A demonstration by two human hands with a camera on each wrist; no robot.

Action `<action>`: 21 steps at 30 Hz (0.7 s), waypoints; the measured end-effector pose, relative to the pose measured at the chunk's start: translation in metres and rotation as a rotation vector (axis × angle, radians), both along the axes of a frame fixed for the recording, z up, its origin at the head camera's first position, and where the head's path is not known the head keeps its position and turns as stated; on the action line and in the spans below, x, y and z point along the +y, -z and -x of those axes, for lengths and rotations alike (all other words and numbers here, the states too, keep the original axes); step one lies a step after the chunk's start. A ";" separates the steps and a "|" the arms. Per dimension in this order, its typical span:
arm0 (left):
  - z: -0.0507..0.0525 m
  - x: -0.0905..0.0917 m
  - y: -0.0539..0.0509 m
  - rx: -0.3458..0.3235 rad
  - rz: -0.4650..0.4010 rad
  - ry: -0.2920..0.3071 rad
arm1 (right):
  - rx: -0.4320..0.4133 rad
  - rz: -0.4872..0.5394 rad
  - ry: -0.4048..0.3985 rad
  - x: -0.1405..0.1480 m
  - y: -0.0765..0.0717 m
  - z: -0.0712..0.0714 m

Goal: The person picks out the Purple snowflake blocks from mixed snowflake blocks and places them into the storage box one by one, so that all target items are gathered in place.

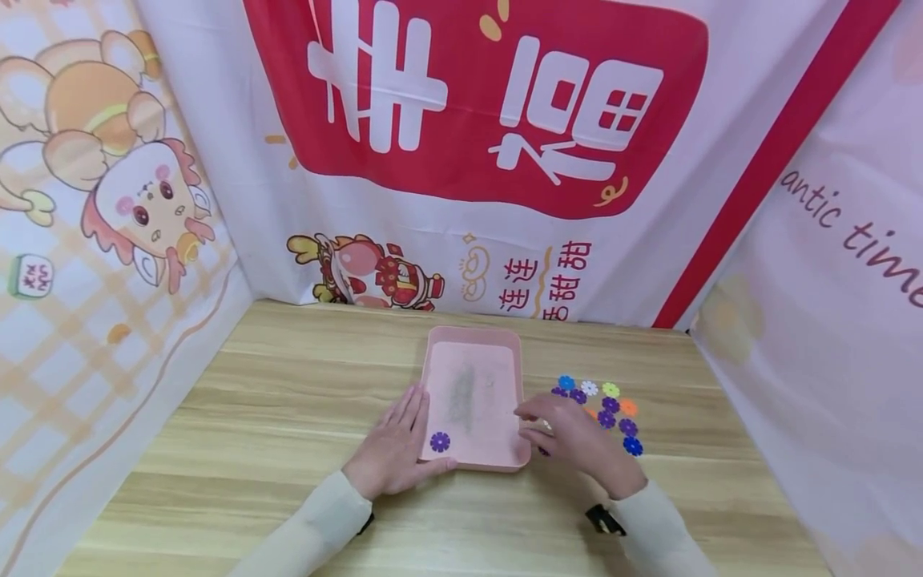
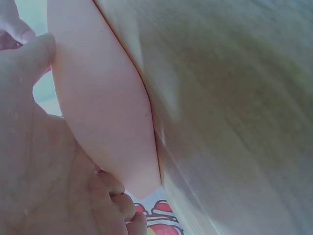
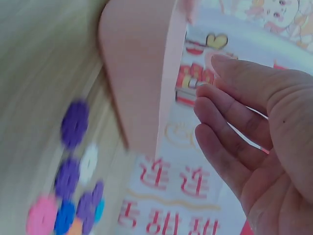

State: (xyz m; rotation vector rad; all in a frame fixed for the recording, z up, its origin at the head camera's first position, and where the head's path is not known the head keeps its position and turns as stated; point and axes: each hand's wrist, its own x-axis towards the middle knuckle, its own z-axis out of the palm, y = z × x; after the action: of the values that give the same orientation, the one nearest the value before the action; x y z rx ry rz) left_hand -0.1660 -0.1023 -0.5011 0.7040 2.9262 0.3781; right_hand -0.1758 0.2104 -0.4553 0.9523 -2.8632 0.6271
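Observation:
A shallow pink tray [image 1: 472, 401] stands on the table, with one purple notched disc [image 1: 440, 441] near its front left corner. My left hand [image 1: 395, 449] rests against that corner, its fingers fairly straight along the left rim and the thumb along the front. In the left wrist view, the hand [image 2: 63, 161] lies over the edge of the tray wall [image 2: 105, 98]. My right hand [image 1: 570, 433] is at the right rim. The right wrist view shows that hand [image 3: 249, 117] with bent fingers apart from the thumb and nothing visible between them.
Several flower-shaped discs [image 1: 607, 419] in purple, blue, white, green and orange lie right of the tray, partly behind the right hand. A printed cloth [image 1: 461, 240] hangs behind the wooden table [image 1: 288, 385], with more cloth at both sides.

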 end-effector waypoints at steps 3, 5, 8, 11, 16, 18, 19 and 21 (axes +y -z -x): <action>0.000 0.000 0.001 -0.003 0.002 0.002 | 0.040 -0.005 0.024 0.019 0.002 -0.002; 0.000 0.001 0.001 -0.006 0.000 0.002 | 0.034 -0.008 0.036 0.028 0.005 -0.002; 0.000 0.001 0.000 -0.010 -0.008 -0.001 | 0.008 -0.025 0.056 0.039 0.010 -0.002; 0.001 0.001 -0.001 -0.009 -0.010 -0.002 | -0.034 -0.044 0.078 0.046 0.019 -0.002; 0.001 0.001 -0.003 0.002 -0.006 -0.004 | -0.085 -0.069 0.114 0.052 0.034 -0.001; 0.001 0.001 -0.003 0.005 -0.005 -0.004 | -0.095 -0.088 0.113 0.053 0.038 -0.001; 0.001 0.001 -0.003 0.006 -0.002 -0.003 | -0.103 -0.095 0.110 0.054 0.040 -0.001; 0.000 0.002 -0.003 0.004 0.002 -0.001 | -0.109 -0.111 0.098 0.054 0.043 -0.001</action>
State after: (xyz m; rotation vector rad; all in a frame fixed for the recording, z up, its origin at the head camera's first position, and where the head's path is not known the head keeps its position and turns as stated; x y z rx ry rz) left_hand -0.1659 -0.1007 -0.4979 0.7033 2.9302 0.3751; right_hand -0.1750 0.2644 -0.4978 0.8086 -3.0476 0.5323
